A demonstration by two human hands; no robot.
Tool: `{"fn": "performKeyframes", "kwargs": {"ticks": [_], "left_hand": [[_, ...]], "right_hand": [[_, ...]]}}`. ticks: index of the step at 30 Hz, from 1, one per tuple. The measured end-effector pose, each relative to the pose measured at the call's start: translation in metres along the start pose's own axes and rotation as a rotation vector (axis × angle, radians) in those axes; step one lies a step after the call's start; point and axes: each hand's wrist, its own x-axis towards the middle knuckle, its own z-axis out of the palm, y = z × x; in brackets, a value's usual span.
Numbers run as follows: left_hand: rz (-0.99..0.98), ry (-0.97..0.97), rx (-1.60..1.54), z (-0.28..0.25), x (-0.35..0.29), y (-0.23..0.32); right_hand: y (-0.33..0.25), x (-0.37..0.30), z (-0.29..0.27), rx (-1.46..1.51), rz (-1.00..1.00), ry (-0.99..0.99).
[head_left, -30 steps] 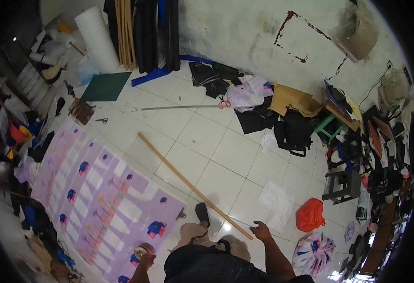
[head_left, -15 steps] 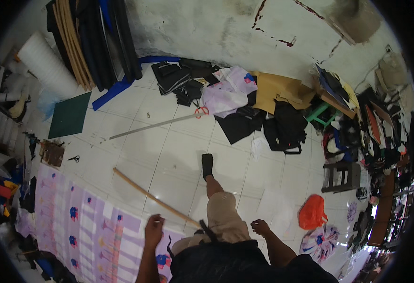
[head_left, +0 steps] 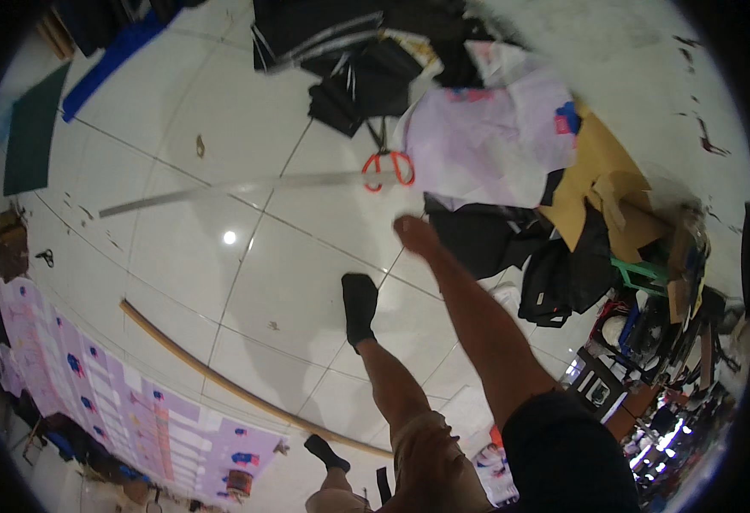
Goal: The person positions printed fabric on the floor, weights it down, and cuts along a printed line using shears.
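My right hand (head_left: 414,235) reaches forward over the tiles, below a pair of scissors with orange handle loops (head_left: 404,168). A gap shows between hand and scissors. The fingers are blurred and bunched in outline, so their state is unclear. A long metal ruler (head_left: 212,191) lies on the floor with its right end at the scissors' loops. Just right of the scissors is a crumpled lilac printed sheet (head_left: 486,145). Black fabric (head_left: 478,239) lies beside my hand. My left hand is out of the picture.
A wooden stick (head_left: 212,374) lies across the tiles left of my feet. Lilac printed material (head_left: 127,402) spreads at the lower left. Small dark scissors (head_left: 46,257) and a green mat (head_left: 33,137) lie farther left. Brown cardboard (head_left: 597,175) and a black bag (head_left: 563,278) are at right.
My view has dipped closer to the floor and turned. My right arm has stretched forward from my side toward the orange-handled scissors. My left hand has gone out of view.
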Motion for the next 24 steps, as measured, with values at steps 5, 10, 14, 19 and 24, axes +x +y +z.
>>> {"fn": "performKeyframes", "kwargs": {"ticks": [5, 10, 14, 19, 24], "left_hand": [[-0.16, 0.018, -0.082, -0.025, 0.028, -0.009], [-0.233, 0.018, -0.139, -0.032, 0.041, -0.005], [-0.236, 0.041, -0.152, -0.029, 0.049, 0.003], [-0.279, 0.097, -0.126, -0.039, 0.048, 0.008], [-0.267, 0.158, -0.119, -0.049, 0.043, 0.016]], "right_hand": [[-0.027, 0.157, 0.033, -0.038, 0.066, 0.196], [-0.033, 0.174, 0.051, -0.049, 0.386, 0.225], [-0.016, 0.159, 0.038, -0.035, 0.413, 0.126], [-0.048, 0.105, 0.057, 0.18, 0.464, 0.375], [0.036, 0.075, 0.042, 0.339, 0.557, 0.95]]}}
